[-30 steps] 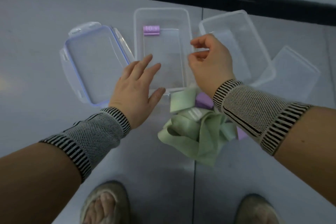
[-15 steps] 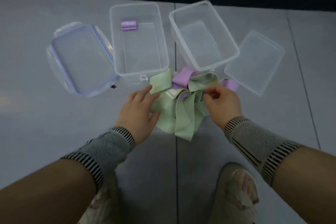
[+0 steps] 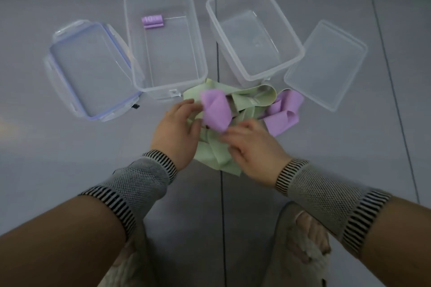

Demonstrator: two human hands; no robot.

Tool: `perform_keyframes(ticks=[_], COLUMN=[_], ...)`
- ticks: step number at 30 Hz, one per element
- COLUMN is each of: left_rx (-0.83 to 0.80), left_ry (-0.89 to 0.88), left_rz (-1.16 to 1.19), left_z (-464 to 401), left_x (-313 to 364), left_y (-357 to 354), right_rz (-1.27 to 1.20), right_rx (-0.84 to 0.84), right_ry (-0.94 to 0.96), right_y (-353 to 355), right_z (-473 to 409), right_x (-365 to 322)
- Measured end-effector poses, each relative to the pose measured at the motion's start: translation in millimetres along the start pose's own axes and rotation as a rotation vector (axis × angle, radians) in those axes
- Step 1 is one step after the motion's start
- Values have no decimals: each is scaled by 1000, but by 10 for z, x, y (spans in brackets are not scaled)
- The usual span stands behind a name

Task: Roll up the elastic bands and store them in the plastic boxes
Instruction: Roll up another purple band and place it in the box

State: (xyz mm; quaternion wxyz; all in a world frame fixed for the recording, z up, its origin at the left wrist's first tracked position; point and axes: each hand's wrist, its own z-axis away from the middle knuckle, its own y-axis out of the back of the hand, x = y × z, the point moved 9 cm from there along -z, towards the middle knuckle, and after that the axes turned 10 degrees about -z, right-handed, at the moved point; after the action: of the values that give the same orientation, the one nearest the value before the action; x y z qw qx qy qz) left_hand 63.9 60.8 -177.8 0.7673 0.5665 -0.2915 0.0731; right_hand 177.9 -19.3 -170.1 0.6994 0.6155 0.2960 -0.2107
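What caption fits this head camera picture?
Both hands lift a purple band from the pile beside two open boxes.

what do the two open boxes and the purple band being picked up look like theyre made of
The left box and right box look like clear, slightly frosted rigid plastic: the grey floor shows through their walls and the rims catch light. The purple band, held by the left hand and right hand, looks like thin matte stretchy rubber or latex, since it folds softly without shine; which one can't be told.
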Motion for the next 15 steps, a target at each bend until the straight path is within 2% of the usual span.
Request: perform_keyframes(ticks=[2, 4, 6, 9, 11, 13, 15], left_rx=[-25, -76, -112, -133, -133, -121, -110], left_ry=[93, 154, 163, 131, 116, 117, 141], left_rz=[10, 20, 25, -7, -29, -31, 7], left_z=[31, 69, 102, 104, 79, 58, 51], left_x=[-104, -186, -193, -147, -129, -133, -159], left_y=[-10, -45, -68, -84, -99, -100, -80], right_rz=[-39, -61, -107, -246, -245, -284, -313], right_rx=[-94, -74, 26, 271, 392, 371, 254], right_ry=[-84, -135, -209, -457, -483, -487, -475], right_y=[-107, -69, 57, 312, 431, 371, 184], right_z=[152, 194, 177, 176, 98, -95, -312], right_x=[168, 273, 355, 559, 560, 539, 511])
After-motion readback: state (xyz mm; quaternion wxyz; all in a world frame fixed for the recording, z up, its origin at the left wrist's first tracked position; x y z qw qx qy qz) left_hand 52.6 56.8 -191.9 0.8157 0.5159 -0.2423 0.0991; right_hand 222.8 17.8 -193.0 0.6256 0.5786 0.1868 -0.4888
